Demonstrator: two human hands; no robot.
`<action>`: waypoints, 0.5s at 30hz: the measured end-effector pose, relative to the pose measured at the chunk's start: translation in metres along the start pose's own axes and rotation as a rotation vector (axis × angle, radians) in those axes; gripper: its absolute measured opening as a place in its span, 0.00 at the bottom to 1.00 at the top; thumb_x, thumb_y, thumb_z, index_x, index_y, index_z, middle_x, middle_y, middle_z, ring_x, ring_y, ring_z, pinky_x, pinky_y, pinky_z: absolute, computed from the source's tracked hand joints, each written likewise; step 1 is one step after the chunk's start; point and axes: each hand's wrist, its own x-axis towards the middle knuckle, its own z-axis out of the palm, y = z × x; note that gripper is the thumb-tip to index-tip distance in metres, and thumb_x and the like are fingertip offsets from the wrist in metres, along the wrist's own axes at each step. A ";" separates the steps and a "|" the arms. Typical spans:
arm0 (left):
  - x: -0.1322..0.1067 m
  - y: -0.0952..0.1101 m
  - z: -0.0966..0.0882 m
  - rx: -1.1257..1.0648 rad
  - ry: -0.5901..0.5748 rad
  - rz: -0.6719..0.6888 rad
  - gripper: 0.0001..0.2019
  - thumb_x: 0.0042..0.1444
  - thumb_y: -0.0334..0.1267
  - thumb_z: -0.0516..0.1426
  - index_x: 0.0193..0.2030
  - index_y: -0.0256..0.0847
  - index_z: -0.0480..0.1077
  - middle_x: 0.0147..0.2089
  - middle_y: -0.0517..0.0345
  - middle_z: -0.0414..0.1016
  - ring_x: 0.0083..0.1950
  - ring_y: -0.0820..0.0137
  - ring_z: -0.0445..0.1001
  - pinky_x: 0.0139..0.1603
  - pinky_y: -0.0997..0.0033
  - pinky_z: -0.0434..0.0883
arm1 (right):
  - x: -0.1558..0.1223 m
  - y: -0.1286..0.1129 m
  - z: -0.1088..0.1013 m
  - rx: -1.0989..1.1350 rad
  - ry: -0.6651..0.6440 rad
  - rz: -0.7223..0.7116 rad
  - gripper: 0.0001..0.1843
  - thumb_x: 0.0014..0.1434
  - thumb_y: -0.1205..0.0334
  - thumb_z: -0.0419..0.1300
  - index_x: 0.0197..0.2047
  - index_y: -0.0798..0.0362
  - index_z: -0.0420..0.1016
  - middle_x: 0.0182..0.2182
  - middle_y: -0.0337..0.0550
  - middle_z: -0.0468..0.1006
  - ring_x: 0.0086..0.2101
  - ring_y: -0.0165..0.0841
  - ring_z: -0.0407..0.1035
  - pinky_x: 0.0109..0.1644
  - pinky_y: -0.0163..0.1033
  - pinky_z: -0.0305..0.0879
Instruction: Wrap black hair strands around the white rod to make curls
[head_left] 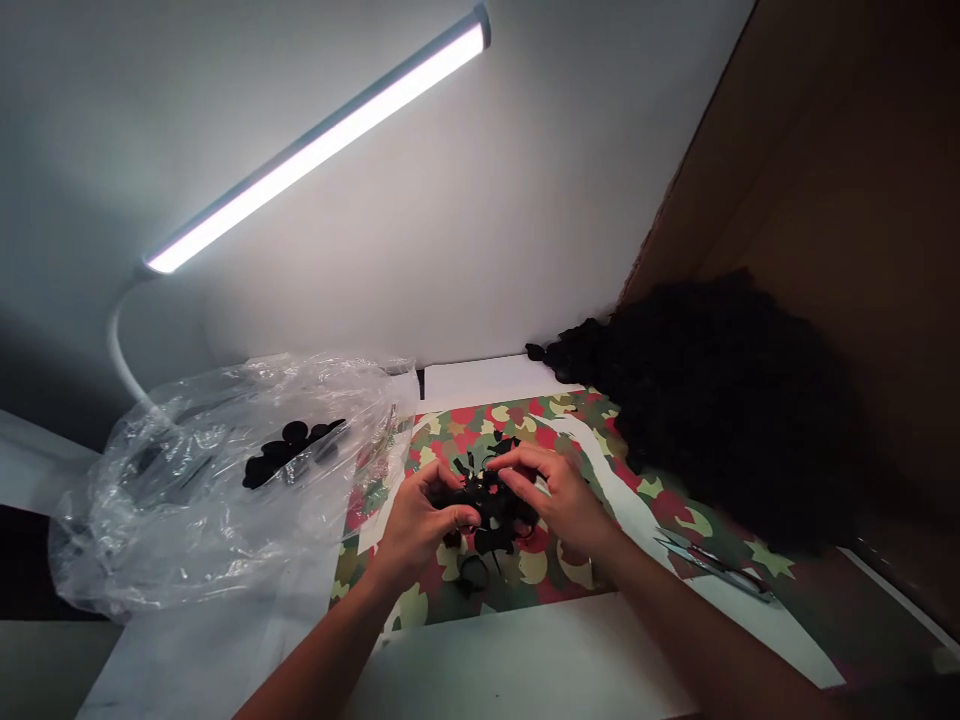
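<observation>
My left hand (426, 510) is curled, thumb and fingers closed on a small black piece (450, 497) that looks like soft cut material. Close beside it, my right hand (553, 490) has its thumb and fingertips drawn together at the same dark cluster; what is between them is too small to make out. Beneath and between both hands lies a loose heap of black scraps (495, 540), some thin and strip-like. A rounded black piece (474, 573) sits at the heap's near side. The fingertips hide part of the heap.
A camouflage-patterned sheet (532, 568) covers the white table. Scissors (716, 568) lie at right, below a big black pile (735, 410). At left, a clear plastic bag (180, 540) holds several black rounded pieces (292, 450). A lit tube lamp (322, 145) hangs above.
</observation>
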 end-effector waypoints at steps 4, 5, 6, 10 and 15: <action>0.002 -0.002 0.004 0.016 0.040 0.048 0.23 0.36 0.36 0.74 0.26 0.40 0.62 0.22 0.68 0.69 0.22 0.76 0.69 0.23 0.77 0.67 | -0.011 -0.015 0.021 0.082 -0.053 -0.006 0.07 0.62 0.60 0.63 0.37 0.50 0.82 0.32 0.41 0.76 0.30 0.34 0.70 0.33 0.38 0.65; 0.003 -0.002 0.004 0.023 0.045 0.053 0.22 0.36 0.36 0.74 0.26 0.40 0.62 0.22 0.68 0.69 0.22 0.76 0.69 0.23 0.77 0.67 | -0.013 -0.015 0.025 0.073 -0.051 -0.022 0.06 0.62 0.61 0.62 0.35 0.50 0.81 0.31 0.41 0.76 0.29 0.33 0.70 0.32 0.38 0.65; 0.003 -0.002 0.004 0.038 0.044 0.052 0.22 0.37 0.36 0.74 0.26 0.40 0.62 0.22 0.68 0.68 0.22 0.76 0.69 0.23 0.77 0.67 | -0.014 -0.014 0.029 0.045 -0.047 -0.047 0.07 0.63 0.62 0.61 0.34 0.50 0.80 0.30 0.40 0.75 0.29 0.33 0.69 0.32 0.38 0.63; 0.000 -0.001 0.004 0.096 -0.004 0.009 0.21 0.39 0.37 0.73 0.27 0.41 0.62 0.20 0.68 0.69 0.21 0.76 0.68 0.22 0.78 0.65 | -0.010 -0.001 0.028 -0.143 -0.024 -0.184 0.12 0.65 0.67 0.55 0.30 0.49 0.74 0.26 0.38 0.72 0.28 0.33 0.65 0.35 0.39 0.60; -0.005 0.004 0.006 0.032 -0.033 -0.006 0.20 0.37 0.35 0.73 0.27 0.40 0.64 0.22 0.67 0.70 0.22 0.76 0.68 0.21 0.79 0.65 | 0.002 0.015 0.006 -0.151 0.108 -0.022 0.13 0.64 0.66 0.55 0.27 0.50 0.66 0.24 0.35 0.69 0.25 0.31 0.61 0.29 0.36 0.56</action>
